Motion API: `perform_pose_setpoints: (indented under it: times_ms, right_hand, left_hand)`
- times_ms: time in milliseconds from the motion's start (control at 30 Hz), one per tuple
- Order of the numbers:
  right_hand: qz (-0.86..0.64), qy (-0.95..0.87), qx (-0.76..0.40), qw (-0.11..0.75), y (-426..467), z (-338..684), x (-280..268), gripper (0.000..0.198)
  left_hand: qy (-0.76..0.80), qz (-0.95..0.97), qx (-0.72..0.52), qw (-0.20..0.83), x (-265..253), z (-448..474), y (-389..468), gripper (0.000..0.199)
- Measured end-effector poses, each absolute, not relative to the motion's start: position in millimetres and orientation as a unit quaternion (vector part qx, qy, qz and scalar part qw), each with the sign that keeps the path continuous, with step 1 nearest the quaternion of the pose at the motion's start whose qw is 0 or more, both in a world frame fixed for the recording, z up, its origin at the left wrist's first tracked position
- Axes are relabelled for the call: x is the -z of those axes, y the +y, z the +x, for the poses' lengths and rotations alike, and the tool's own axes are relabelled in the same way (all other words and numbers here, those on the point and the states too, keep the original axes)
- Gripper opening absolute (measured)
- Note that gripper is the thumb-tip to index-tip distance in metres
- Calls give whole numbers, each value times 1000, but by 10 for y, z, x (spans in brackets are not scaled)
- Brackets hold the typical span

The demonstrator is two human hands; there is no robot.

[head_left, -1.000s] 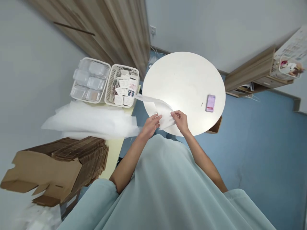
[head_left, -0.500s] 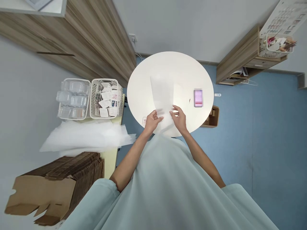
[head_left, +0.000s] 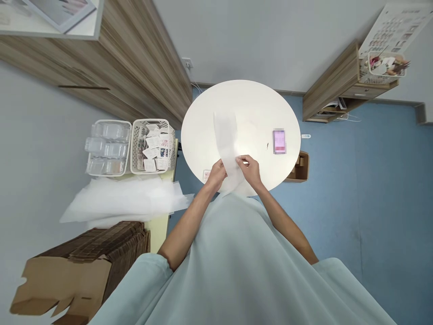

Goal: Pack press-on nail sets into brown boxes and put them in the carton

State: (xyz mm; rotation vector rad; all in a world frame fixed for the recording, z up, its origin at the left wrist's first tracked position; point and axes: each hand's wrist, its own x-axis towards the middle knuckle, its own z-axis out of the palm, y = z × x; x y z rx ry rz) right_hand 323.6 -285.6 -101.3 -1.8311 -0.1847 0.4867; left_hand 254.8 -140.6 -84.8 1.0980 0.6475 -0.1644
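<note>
A thin, translucent white packing sheet (head_left: 227, 135) stands between my hands over the round white table (head_left: 257, 99). It looks folded into a narrow strip, and its lower end reaches my shirt. My left hand (head_left: 217, 175) is closed on the sheet's left edge, its fingertips partly hidden. On the opposite edge, my right hand (head_left: 249, 170) pinches the sheet between thumb and fingers. A small clear packet with pinkish contents (head_left: 206, 175) lies by my left hand, partly covered. Farther right on the tabletop is a phone-like device (head_left: 279, 141) with a blurred pink screen.
At left stand a white basket of clear plastic boxes (head_left: 130, 153) and a white basket of small cards (head_left: 172, 149). Nearer me are a pile of white sheets (head_left: 125, 198) and stacked flat cardboard boxes (head_left: 67, 280). An open carton (head_left: 306, 168) sits on the floor right of the table.
The sheet has become narrower, its right side brought in to the left. My right hand has shifted slightly left. The whole view has tilted a little, so the surroundings sit lower.
</note>
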Motion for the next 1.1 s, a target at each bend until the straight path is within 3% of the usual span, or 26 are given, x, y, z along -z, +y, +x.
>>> perform_pose_setpoints:
  times_ms: [267, 533, 733, 1100]
  right_hand:
    - [-827, -109, -174, 524, -2660, 3142, 1086, 17]
    - [-779, -23, -234, 582, -2654, 3308, 1174, 34]
    - [-773, 23, -251, 582, -2791, 3602, 1307, 40]
    - [-751, 78, -279, 594, -2797, 3891, 1684, 49]
  left_hand:
    - [298, 483, 135, 813, 1031, 2511, -1186, 52]
    - [374, 566, 83, 730, 1321, 2539, -836, 36]
    - [365, 585, 51, 722, 1571, 2661, -444, 49]
    - [429, 597, 55, 676, 1901, 3152, -315, 44]
